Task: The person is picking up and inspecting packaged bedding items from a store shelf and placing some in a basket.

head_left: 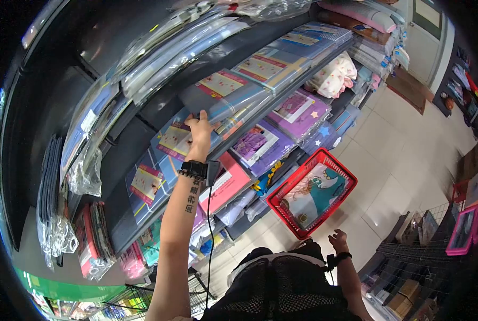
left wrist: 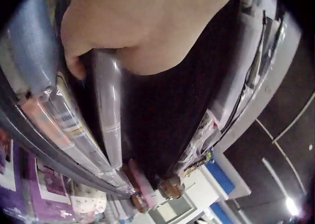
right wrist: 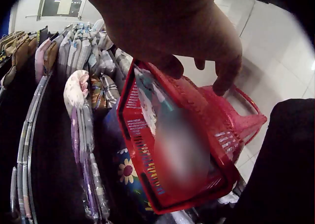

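On the shelf (head_left: pixel 260 114), your left hand (head_left: pixel 199 131) pinches a flat, glossy, plastic-wrapped packet (head_left: pixel 217 101), its long edge running along the shelf; beside the shelf, your empty right hand (head_left: pixel 339 242) hangs relaxed near the slotted red basket (head_left: pixel 280 209).

We wore a black top (head_left: pixel 276 286) of open mesh, its small holes showing across the front, with a plainer dark strip down the middle and a whitish edge (head_left: pixel 238 266) along one side. Our left forearm (head_left: pixel 175 230) was bare, marked with a line of dark written characters (head_left: pixel 192 197) along its length. Round that wrist we had a chunky black strap (head_left: pixel 194 169) with a small, dark, boxy device (head_left: pixel 213 172) on it, and a thin black cable (head_left: pixel 209 230) hung from the box. Our right forearm (head_left: pixel 354 283), also bare, carried a black wristband (head_left: pixel 339 259).
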The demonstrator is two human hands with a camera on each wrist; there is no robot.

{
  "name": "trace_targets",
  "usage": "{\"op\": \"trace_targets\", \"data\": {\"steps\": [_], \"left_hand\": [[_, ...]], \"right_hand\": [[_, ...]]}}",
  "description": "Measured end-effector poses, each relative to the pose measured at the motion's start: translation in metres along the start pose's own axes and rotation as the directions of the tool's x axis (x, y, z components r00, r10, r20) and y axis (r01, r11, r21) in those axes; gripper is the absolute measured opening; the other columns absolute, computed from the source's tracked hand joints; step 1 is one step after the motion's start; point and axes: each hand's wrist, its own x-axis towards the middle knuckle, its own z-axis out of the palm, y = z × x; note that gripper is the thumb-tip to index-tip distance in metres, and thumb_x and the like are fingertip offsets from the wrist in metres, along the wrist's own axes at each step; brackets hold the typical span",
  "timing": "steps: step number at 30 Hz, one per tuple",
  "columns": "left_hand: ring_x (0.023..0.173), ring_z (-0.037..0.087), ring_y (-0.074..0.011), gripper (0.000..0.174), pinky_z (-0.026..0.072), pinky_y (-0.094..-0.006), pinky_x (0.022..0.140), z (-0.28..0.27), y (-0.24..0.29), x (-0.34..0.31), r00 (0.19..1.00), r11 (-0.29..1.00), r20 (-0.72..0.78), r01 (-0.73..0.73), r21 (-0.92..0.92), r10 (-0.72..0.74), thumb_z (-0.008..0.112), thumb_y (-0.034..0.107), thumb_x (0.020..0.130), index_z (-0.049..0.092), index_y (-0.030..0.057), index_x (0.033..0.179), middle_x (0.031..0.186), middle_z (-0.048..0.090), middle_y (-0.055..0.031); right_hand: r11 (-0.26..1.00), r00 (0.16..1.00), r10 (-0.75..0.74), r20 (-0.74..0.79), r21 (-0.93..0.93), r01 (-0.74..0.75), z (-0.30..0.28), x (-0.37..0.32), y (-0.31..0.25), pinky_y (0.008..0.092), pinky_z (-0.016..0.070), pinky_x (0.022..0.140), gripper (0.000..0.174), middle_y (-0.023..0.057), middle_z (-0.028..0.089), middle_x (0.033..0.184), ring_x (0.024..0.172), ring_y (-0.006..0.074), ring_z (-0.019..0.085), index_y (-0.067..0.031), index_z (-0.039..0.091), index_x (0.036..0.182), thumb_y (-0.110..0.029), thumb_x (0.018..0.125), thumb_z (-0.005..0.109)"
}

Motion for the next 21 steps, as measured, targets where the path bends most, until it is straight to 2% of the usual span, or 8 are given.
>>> {"op": "trace_targets", "data": {"steps": [1,3,6,8,11,14,15,21], "left_hand": [[0.109,0.053,-0.0334,0.044,0.0534,-0.0511,0.081,-0.003,-0.011,0.011,1.000,1.000,0.005,-0.001,-0.001,0.001,0.058,0.021,0.094,0.040,0.0006,0.129,0.118,0.052,-0.0159],[0.118,0.044,-0.0396,0.072,0.0419,-0.0553,0.096,-0.011,-0.025,0.033,0.960,0.745,0.149,-0.277,0.606,0.236,0.066,0.033,0.087,0.028,-0.0038,0.136,0.136,0.033,-0.0262],[0.119,0.042,-0.0436,0.093,0.0286,-0.0575,0.103,-0.008,-0.007,0.006,0.826,0.403,0.199,-0.449,0.797,0.527,0.075,0.049,0.076,0.028,-0.0015,0.139,0.137,0.033,-0.0292],[0.127,0.036,-0.0465,0.104,0.0262,-0.0564,0.107,-0.007,-0.002,0.003,0.845,0.463,0.240,-0.475,0.748,0.478,0.079,0.057,0.067,0.032,0.0033,0.142,0.142,0.030,-0.0317],[0.140,0.025,-0.0422,0.098,0.0139,-0.0544,0.114,-0.006,0.004,-0.005,0.692,0.258,0.680,-0.722,0.642,0.244,0.080,0.061,0.061,0.048,0.0087,0.138,0.143,0.033,-0.0351],[0.138,0.032,-0.0385,0.088,0.0127,-0.0551,0.114,-0.001,-0.003,-0.010,0.618,0.142,0.736,-0.784,0.604,0.277,0.079,0.056,0.065,0.052,0.0093,0.134,0.137,0.043,-0.0329],[0.138,0.032,-0.0385,0.088,0.0127,-0.0551,0.114,-0.001,-0.005,-0.010,0.623,0.140,0.733,-0.779,0.611,0.273,0.079,0.056,0.065,0.052,0.0093,0.134,0.137,0.043,-0.0329],[0.137,0.033,-0.0381,0.079,0.0098,-0.0549,0.115,0.008,-0.007,-0.007,0.620,0.122,0.727,-0.779,0.615,0.294,0.076,0.049,0.073,0.050,0.0095,0.137,0.138,0.043,-0.0308]], "right_hand": [[1.000,1.000,-0.002,-0.001,0.005,0.002,-0.011,0.006,0.003,0.0399,0.0562,0.073,0.054,0.0261,0.047,0.124,0.095,0.0386,0.061,0.0042,0.044,0.128,-0.019,0.084,0.065],[0.838,0.924,-0.329,0.194,-0.392,0.381,-0.034,0.020,0.014,0.0387,0.0572,0.073,0.054,0.0232,0.055,0.115,0.094,0.0343,0.064,0.0049,0.050,0.122,-0.015,0.077,0.073],[0.565,0.836,-0.460,0.300,-0.627,0.536,-0.047,0.018,0.007,0.0368,0.0580,0.074,0.053,0.0201,0.062,0.105,0.092,0.0296,0.067,0.0055,0.055,0.115,-0.010,0.071,0.079],[0.316,0.772,-0.507,0.384,-0.750,0.581,-0.051,0.013,-0.008,0.0360,0.0582,0.074,0.052,0.0198,0.064,0.103,0.092,0.0288,0.068,0.0058,0.056,0.114,-0.008,0.070,0.080],[0.961,0.981,-0.176,0.075,-0.204,0.188,-0.060,0.058,-0.008,0.0364,0.0578,0.072,0.054,0.0206,0.059,0.105,0.095,0.0330,0.063,0.0069,0.052,0.118,0.001,0.071,0.076],[0.920,0.955,-0.232,0.182,-0.278,0.277,-0.072,0.083,-0.012,0.0382,0.0567,0.069,0.051,0.0234,0.053,0.110,0.093,0.0359,0.060,0.0055,0.050,0.121,-0.008,0.076,0.072],[0.994,0.984,-0.105,0.141,0.041,0.100,-0.066,0.069,-0.025,0.0395,0.0557,0.067,0.052,0.0253,0.047,0.114,0.088,0.0374,0.060,0.0032,0.048,0.125,-0.021,0.082,0.065],[1.000,1.000,0.020,0.001,-0.020,-0.020,-0.039,0.063,-0.045,0.0406,0.0547,0.065,0.051,0.0242,0.047,0.115,0.086,0.0379,0.060,0.0021,0.046,0.125,-0.027,0.085,0.059]]}}
